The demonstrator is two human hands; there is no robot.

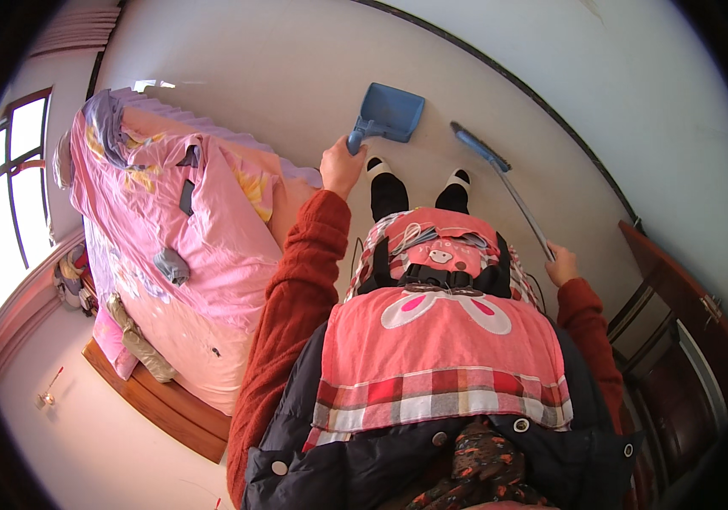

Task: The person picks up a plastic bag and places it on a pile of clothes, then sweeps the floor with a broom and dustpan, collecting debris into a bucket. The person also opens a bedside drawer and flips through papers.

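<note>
My left hand (342,167) is closed round the handle of a blue dustpan (393,112), stretched out ahead of me beside the bed. The dustpan's wide pan points away from me, over the pale floor. On the other side, my right hand (562,265) grips the long grey handle of a broom (527,210). Its blue head with dark bristles lies ahead and to the left of that hand, apart from the dustpan. Between the two tools are my feet in dark and white shoes. Whether the dustpan touches the floor I cannot tell.
A bed (211,357) with rumpled pink bedding stands on my left, with a grey cloth (172,266) and other clothes on it. A window (15,170) is beyond it. To my right are a wall and an open brown wooden door (679,297). A pale floor (296,59) stretches ahead.
</note>
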